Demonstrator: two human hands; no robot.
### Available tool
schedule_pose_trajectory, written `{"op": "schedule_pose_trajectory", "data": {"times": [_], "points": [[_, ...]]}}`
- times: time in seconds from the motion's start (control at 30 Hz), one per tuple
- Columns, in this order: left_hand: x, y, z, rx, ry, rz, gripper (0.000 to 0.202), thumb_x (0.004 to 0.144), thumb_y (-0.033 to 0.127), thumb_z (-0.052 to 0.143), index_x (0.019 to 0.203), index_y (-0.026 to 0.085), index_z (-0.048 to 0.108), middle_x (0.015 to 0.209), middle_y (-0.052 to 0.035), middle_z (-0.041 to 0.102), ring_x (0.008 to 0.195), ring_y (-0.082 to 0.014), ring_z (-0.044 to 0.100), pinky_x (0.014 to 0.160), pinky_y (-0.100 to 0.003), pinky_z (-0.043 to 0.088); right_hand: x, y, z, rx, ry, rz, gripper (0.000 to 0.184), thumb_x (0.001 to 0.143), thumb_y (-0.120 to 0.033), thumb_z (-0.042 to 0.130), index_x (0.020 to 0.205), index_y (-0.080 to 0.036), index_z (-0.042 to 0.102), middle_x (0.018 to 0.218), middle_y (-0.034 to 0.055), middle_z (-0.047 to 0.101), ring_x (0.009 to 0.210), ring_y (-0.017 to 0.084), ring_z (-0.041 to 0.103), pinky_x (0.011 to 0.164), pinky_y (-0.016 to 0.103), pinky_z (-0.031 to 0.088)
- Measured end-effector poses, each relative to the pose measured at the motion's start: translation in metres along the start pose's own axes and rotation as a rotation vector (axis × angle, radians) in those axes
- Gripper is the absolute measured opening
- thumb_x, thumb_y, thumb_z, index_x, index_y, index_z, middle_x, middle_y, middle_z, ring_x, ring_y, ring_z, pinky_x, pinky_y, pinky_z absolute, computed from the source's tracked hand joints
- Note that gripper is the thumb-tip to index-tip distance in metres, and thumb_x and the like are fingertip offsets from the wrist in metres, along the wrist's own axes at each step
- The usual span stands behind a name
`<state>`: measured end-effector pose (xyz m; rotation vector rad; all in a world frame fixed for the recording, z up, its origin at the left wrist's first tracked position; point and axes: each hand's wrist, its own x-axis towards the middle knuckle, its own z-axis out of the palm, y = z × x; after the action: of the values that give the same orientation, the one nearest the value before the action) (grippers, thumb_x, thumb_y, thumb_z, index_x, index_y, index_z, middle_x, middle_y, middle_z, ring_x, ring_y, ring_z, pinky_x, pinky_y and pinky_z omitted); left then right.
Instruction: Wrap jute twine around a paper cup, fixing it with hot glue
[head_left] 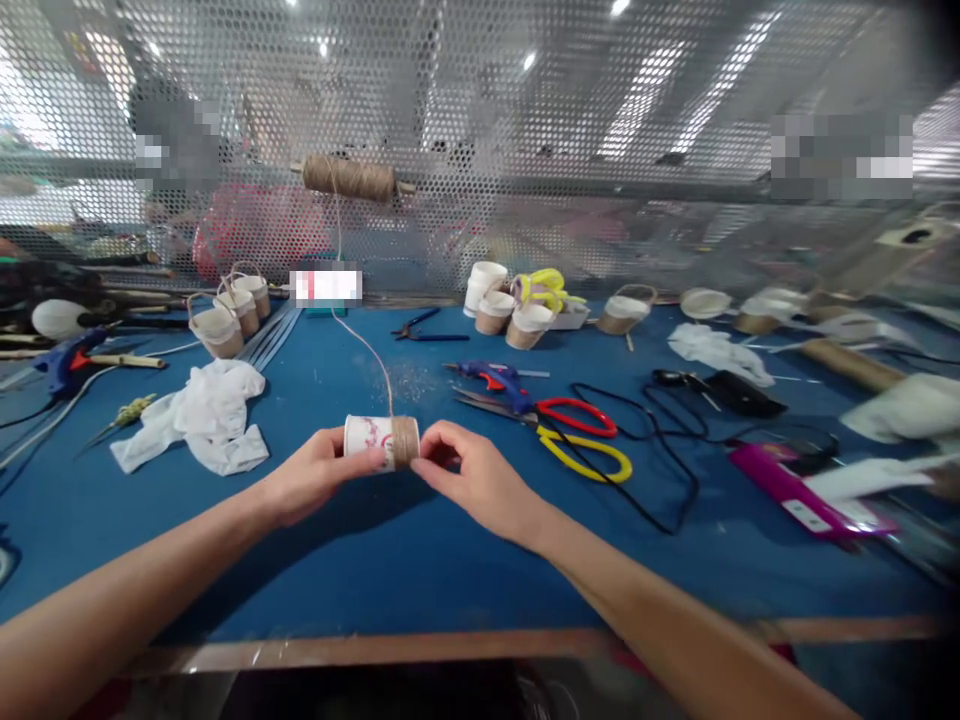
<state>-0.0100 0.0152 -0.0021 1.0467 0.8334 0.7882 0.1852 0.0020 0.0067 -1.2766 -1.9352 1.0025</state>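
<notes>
1. The paper cup (366, 432) is held on its side over the desk (375, 580), between the two hands.

2. A brown band of twine (406, 440) is wound around its right part; the left part, white with red print, is bare. So I judge the winding well advanced, but the line is uncut — it runs up to the twine roll (349, 178) at the metal mesh (465, 90).

3. The small cups (219, 335) on the left have brown lower parts and loop handles; on this cup no handle is seen, so that part looks not yet done.

4. The left hand (315, 472) has its grip clamped on the cup, thumb in front.

5. The right hand (484, 485) has thumb and forefinger curled close together at the cup's right end — whether they pinch it, I cannot tell.

6. Near the right hand lie the scissors (529, 419) and a blue glue gun (510, 390).
</notes>
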Motion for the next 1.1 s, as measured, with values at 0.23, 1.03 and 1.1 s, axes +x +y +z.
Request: {"op": "schedule_pose_trajectory", "data": {"times": [0.23,1.03,1.1], "points": [[-0.001,0.002,0.007,-0.176,0.108,-0.111,0.023,0.055,0.023,0.076,0.074,0.012,0.070,0.068,-0.0054,0.069,0.059,-0.0127,0.059,0.061,-0.023,0.044,-0.010,-0.001,0.000,-0.098,-0.038,-0.144,0.006,0.072,-0.023,0.059,0.069,-0.020,0.054,0.076,0.0013,0.054,0.070,0.014,0.050,0.068,0.029,0.040],[-0.011,-0.020,0.008,0.141,0.101,0.065,0.023,0.060,0.026,0.072,0.080,0.017,0.066,0.072,-0.0025,0.068,0.062,-0.0146,0.057,0.063,-0.025,0.045,0.027,0.028,-0.065,-0.321,0.640,0.174,0.023,0.085,-0.033,0.041,0.090,-0.015,0.054,0.088,0.0098,0.064,0.081,0.019,0.060,0.078,0.033,0.045],[-0.013,-0.020,0.009,0.163,0.086,0.040,0.024,0.062,0.027,0.070,0.083,0.015,0.065,0.073,-0.0027,0.067,0.062,-0.0137,0.056,0.063,-0.024,0.045,0.032,0.040,-0.084,-0.442,0.666,0.302,0.021,0.084,-0.030,0.046,0.091,-0.013,0.057,0.092,0.0116,0.063,0.088,0.022,0.058,0.081,0.037,0.042]]}}
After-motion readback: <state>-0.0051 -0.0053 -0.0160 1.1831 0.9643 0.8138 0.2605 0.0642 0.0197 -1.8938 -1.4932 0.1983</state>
